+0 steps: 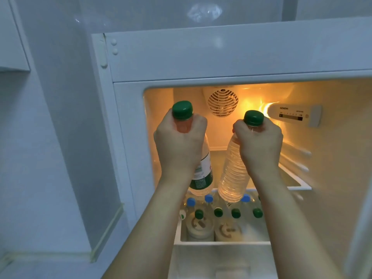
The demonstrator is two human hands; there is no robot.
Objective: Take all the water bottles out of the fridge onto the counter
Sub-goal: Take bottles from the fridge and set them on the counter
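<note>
Two water bottles (201,172) gripped, one per hand; seven caps (218,212) below

Bottles (218,212) in fridge (201,57) drawer (221,243)

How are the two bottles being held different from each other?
The left bottle carries a green and white label; the right bottle is bare, ribbed plastic. The left leans bottom-right, the right bottom-left. Both have green caps, and the left hand and right hand grip them by the neck.
</note>
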